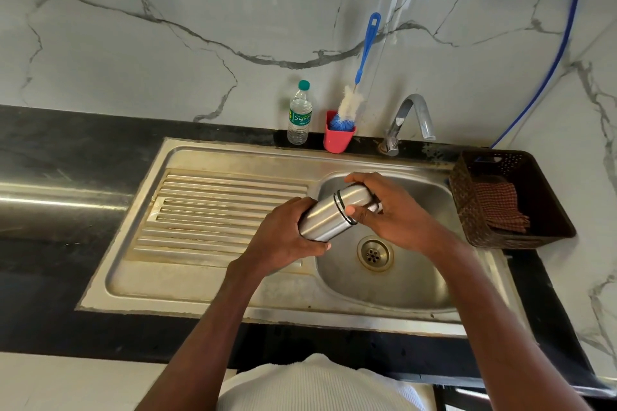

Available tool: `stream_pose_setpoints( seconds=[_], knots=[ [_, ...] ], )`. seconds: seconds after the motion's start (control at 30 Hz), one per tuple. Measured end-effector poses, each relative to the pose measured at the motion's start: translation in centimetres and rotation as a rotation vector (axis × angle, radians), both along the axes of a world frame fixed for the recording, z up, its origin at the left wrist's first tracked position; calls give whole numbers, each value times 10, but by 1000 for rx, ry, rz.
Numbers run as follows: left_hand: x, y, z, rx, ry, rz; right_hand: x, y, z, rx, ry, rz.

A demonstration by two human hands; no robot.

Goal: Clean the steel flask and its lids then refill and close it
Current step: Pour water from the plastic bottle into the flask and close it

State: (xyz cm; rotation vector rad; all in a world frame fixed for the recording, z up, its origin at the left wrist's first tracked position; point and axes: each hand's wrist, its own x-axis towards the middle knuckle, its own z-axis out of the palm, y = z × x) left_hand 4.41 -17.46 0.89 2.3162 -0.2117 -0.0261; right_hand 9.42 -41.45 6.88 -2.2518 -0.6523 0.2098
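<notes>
Here, in the head view, the cylindrical brushed-steel flask (329, 215) lies tilted over the stainless-steel sink basin (424, 287), its base toward seven o'clock and its capped end toward one o'clock. The left hand (287, 238) grips the lower body, fingers curled round it and thumb tip showing underneath. The right hand (389, 210) wraps the steel lid (359, 197) at the top end, thumb pressed beside the black sealing rings (the fingers are clamped on the lid).

On the black stone desk (66, 150) at twelve o'clock from the flask stand a clear plastic water bottle with a green cap (299, 115) and, just beside it, a red plastic cup (338, 138) holding a blue-handled bottle brush (362, 60). The chrome curved tap (409, 120) stands at one o'clock. At three o'clock a dark brown perforated basket (521, 237) holds a checked cloth (499, 207).
</notes>
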Motion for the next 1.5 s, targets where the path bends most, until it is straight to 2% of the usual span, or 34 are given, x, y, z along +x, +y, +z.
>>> stream_pose_setpoints(
  seconds=[0.2,0.27,0.33,0.47,0.63,0.73,0.77,0.87,0.97,1.07,1.17,1.2,1.3,1.37,1.43,1.5],
  knots=[
    [1,-2,0,18,22,-44,2,7,4,-152,38,-110],
    [1,-3,0,14,25,-46,1,3,7,-65,110,-71],
    [2,-3,0,7,19,-39,0,1,7,-5,93,-57],
    [4,-4,2,13,26,-40,-4,12,2,-82,16,-204],
    [7,-2,1,4,33,-36,2,6,3,41,39,-114],
    [12,0,0,33,46,-45,8,11,-2,-35,1,-160],
    [13,0,0,38,49,-51,8,13,-3,-58,19,-150],
    [19,0,-1,24,43,-51,9,6,3,40,130,-84],
    [26,-1,0,16,33,-54,11,4,-4,30,45,-122],
    [28,-4,0,18,34,-77,9,13,-7,-49,-25,-282],
    [29,-6,-1,19,35,-97,9,4,-3,18,49,-189],
    [29,-6,-1,21,32,-102,6,4,-3,19,19,-172],
    [26,-10,-1,47,41,-109,-5,17,-6,-95,-26,-361],
    [22,-12,-2,76,57,-116,-8,21,-4,-187,84,-468],
    [19,-11,-4,76,59,-119,-8,11,-3,-120,166,-357],
    [18,-9,-5,35,48,-107,-13,8,-3,-60,89,-227]
  ],
)
